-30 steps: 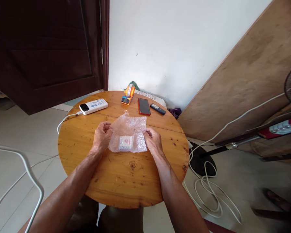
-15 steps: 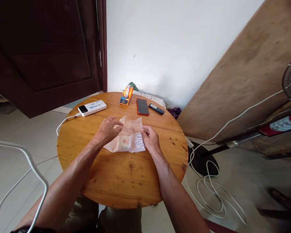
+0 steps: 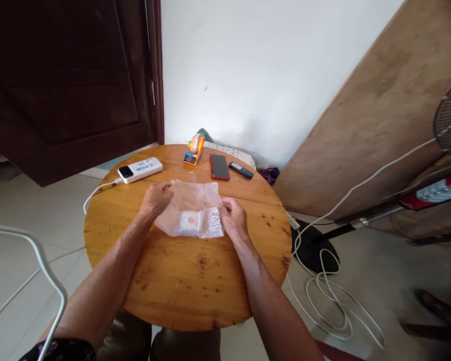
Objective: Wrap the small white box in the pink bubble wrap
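Observation:
A sheet of clear bubble wrap point(image 3: 190, 208) lies on the round wooden table point(image 3: 188, 281), folded over a small white packet with a red mark point(image 3: 191, 222). My left hand point(image 3: 156, 199) pinches the sheet's upper left edge with curled fingers. My right hand point(image 3: 233, 218) grips the right edge of the sheet, fingers closed on it. The packet sits between both hands, under the lower fold.
At the table's back lie a white power bank point(image 3: 142, 169) with a white cable, an orange tape dispenser point(image 3: 194, 149), a red-cased phone point(image 3: 219, 166) and a dark small device point(image 3: 241, 170). White cables coil on the floor at right beside a fan base.
My left hand moved from over the middle of the bubble wrap back to its upper left edge, and the sheet now lies spread flatter. My right hand stayed on the right edge.

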{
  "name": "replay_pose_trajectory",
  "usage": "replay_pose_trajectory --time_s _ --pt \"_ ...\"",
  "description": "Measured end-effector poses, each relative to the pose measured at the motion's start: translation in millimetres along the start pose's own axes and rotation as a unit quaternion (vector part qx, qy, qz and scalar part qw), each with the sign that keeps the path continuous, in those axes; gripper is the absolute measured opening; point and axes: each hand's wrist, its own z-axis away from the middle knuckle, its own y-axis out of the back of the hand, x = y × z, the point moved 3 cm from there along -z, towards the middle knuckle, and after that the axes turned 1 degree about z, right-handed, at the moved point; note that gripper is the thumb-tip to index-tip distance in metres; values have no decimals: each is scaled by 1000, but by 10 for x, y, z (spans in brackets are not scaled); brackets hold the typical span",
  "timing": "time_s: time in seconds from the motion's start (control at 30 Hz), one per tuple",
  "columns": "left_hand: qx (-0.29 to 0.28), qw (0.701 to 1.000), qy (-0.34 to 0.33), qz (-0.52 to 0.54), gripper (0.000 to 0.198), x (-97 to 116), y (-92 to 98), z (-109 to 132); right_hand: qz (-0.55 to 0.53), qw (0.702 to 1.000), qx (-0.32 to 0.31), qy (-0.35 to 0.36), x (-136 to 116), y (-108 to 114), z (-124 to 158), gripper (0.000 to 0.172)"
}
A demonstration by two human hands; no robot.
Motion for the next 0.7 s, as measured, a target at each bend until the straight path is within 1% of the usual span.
replay_pose_trajectory --time_s 0.07,0.1,0.13,0.17,0.23,0.3,0.33,0.37,0.4,0.43,0.5,0.53,0.6,0.63,0.67,0.7 --pt "19 999 -36 -15 40 100 98 75 21 1000 0 -2 -3 -3 -2 27" --pt "29 996 -74 -34 38 170 157 133 34 999 1 -5 -8 -2 0 27" --pt "26 992 -115 -48 37 240 207 203 51 999 1 -9 -16 2 3 28" --pt "3 987 -154 -49 38 306 241 279 73 997 3 -14 -27 9 8 28" --pt "-88 970 -221 -56 47 407 249 436 121 992 6 -24 -55 31 18 29" --pt "-177 949 -248 -78 55 437 193 561 157 987 4 -33 -84 50 27 30" --pt "-204 941 -254 -90 55 432 153 602 166 985 1 -36 -97 57 30 30" --pt "-216 936 -261 -99 54 421 113 633 170 985 -3 -38 -107 60 30 30" --pt "-213 933 -272 -103 49 411 79 656 172 984 -7 -38 -116 60 30 31" --pt "-198 932 -286 -100 42 405 57 682 173 984 -10 -38 -122 60 28 31" --pt "-148 930 -324 -91 23 418 62 775 179 983 -9 -40 -129 59 21 31" --pt "-122 926 -346 -92 16 439 88 857 183 982 -7 -43 -129 58 18 31" --pt "-84 911 -386 -122 14 499 163 1101 191 980 -4 -46 -124 57 12 32" --pt "-92 901 -401 -141 14 530 194 1258 193 980 -4 -45 -121 55 9 32" --pt "-114 893 -405 -161 16 555 220 1426 192 981 -4 -39 -118 53 6 33" --pt "-166 883 -399 -186 17 565 227 1601 190 981 -5 -33 -114 51 4 33"
